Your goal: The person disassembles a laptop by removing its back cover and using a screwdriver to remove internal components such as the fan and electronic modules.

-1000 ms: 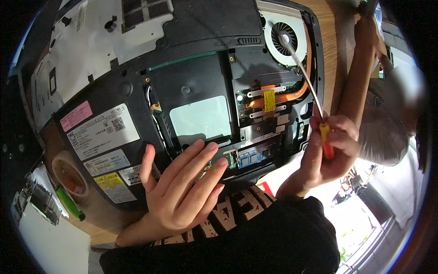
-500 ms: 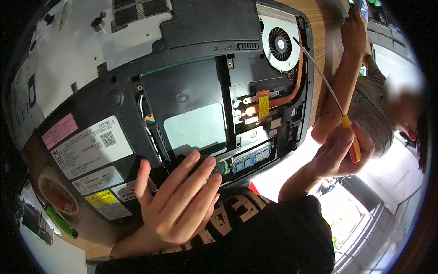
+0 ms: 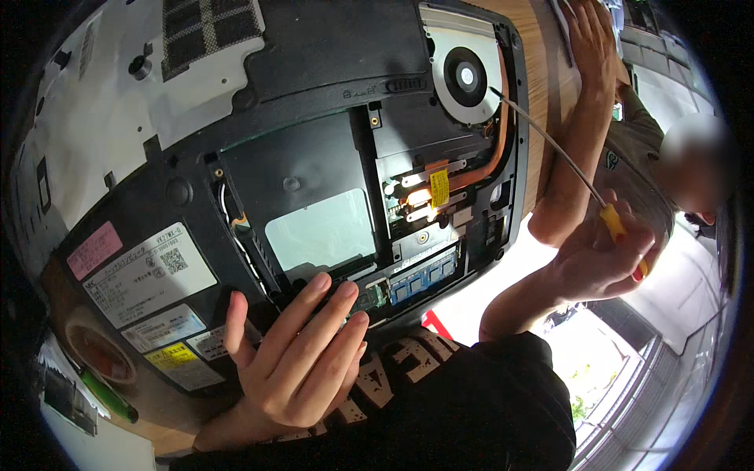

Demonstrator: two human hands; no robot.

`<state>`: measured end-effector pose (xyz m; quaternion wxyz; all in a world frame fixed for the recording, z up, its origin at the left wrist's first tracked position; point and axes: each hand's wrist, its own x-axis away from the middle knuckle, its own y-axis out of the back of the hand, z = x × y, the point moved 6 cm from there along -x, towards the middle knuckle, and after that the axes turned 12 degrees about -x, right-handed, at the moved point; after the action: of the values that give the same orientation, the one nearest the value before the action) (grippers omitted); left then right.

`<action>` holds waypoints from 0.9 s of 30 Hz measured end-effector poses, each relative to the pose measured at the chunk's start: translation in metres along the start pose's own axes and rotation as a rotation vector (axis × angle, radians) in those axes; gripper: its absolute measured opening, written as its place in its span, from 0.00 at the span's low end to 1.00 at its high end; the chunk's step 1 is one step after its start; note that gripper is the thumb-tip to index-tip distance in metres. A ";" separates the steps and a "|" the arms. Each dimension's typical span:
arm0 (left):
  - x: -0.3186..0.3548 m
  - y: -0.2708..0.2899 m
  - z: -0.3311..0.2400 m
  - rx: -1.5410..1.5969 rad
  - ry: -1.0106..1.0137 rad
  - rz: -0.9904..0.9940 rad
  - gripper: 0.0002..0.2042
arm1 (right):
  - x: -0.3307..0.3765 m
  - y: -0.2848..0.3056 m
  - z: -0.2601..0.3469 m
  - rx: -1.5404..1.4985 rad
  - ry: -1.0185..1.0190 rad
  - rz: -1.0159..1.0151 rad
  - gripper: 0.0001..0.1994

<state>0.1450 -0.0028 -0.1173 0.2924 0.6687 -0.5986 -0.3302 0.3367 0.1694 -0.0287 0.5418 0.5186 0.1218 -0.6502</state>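
An upturned black laptop (image 3: 310, 157) lies before me with its underside open. My left hand (image 3: 294, 373) is open, fingers spread over the laptop's near edge beside a green circuit board (image 3: 369, 300). In my right hand (image 3: 593, 263) is a screwdriver (image 3: 561, 153) with a long thin shaft and a yellow and red handle. Its tip is at the right side of the round cooling fan (image 3: 466, 76), whose blades look smeared as if spinning. A copper heat pipe (image 3: 501, 133) curves down from the fan to a yellow label (image 3: 439, 188). Below sits a blue memory module (image 3: 424, 279).
A cover panel (image 3: 102, 110) with a silvery inner face lies at the far left. A tape roll (image 3: 98, 353) and a green-handled tool (image 3: 108, 396) rest at the lower left. Another person's forearm (image 3: 585, 102) lies on the wooden table (image 3: 542, 55) at the right.
The fan blades, distinct before, are now blurred into a smooth dark ring. The view has shifted slightly. My right hand has turned the screwdriver's handle a little lower right; the tip stays by the fan.
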 end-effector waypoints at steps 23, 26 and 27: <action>0.000 0.004 0.001 0.005 -0.013 0.010 0.09 | -0.014 0.008 0.001 -0.056 -0.067 0.104 0.11; -0.001 0.004 0.002 0.047 0.093 0.035 0.06 | -0.018 0.011 -0.006 -0.371 -0.257 -0.129 0.11; -0.001 0.004 0.002 0.047 0.090 0.035 0.06 | -0.017 0.006 -0.003 -0.275 -0.229 -0.137 0.10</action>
<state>0.1408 -0.0026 -0.1148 0.3091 0.6789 -0.6040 -0.2806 0.3409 0.1790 -0.0144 0.5723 0.3527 0.1823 -0.7175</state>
